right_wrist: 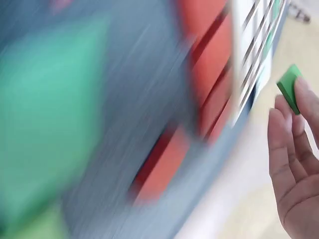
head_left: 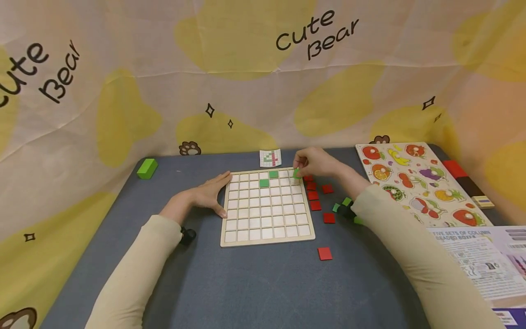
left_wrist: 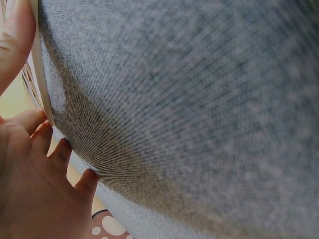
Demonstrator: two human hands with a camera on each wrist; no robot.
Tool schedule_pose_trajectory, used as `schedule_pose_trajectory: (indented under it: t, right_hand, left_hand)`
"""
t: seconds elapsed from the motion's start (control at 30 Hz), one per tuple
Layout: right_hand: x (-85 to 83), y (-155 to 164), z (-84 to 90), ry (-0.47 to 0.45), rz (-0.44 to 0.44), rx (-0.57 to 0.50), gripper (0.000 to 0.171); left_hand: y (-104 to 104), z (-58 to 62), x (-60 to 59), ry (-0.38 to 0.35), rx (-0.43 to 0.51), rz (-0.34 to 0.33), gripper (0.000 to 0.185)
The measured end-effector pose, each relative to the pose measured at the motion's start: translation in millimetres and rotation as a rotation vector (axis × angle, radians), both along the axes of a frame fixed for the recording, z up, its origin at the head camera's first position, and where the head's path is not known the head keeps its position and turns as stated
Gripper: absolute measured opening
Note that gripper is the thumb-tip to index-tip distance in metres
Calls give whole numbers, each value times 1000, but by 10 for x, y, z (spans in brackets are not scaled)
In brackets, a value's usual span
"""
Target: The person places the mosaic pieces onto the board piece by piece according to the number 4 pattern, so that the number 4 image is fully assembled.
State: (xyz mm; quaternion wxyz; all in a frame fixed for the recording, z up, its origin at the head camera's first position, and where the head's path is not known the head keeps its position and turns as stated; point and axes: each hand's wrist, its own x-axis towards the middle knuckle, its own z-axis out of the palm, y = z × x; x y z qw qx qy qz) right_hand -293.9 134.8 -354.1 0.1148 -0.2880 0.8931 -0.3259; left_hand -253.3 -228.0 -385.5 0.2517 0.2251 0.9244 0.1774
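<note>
A white gridded board (head_left: 260, 212) in a pale wooden frame lies on the dark table, with one green tile (head_left: 273, 174) in its top row and another green tile (head_left: 264, 183) in the row below. My left hand (head_left: 207, 192) touches the board's left edge, thumb and fingers spread apart. Between thumb and fingertips, my right hand (head_left: 316, 161) pinches a green square tile (right_wrist: 289, 88) above the board's top right corner. Just behind the board is a small pattern card (head_left: 270, 158) with green and red squares.
Several red tiles (head_left: 315, 205) lie along the board's right side, and a single red tile (head_left: 324, 253) lies nearer. Green pieces (head_left: 347, 201) sit by the right wrist. A green block (head_left: 147, 168) stands far left. Rightward are a fruit puzzle board (head_left: 423, 183) and a printed box (head_left: 472, 260).
</note>
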Motion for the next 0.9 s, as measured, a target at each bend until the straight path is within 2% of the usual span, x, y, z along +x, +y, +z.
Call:
schedule_pose_trajectory:
  t: [0.17,0.43,0.63,0.9]
  right_hand:
    - [57,-450,-20,5,0,-57,11]
    - [132,-966,-39,14,63,0,15]
    - [184,-1156,-110,67,111,79,21]
    - [208,-1191,-162,47,80,133,24]
  left_hand:
    - [18,22,12,-9,0,-1,126]
    - [8,35,10,-23,-3,9,126]
    - [18,37,4,-18,-10,10,126]
    - [17,26,8,-18,-8,18,125]
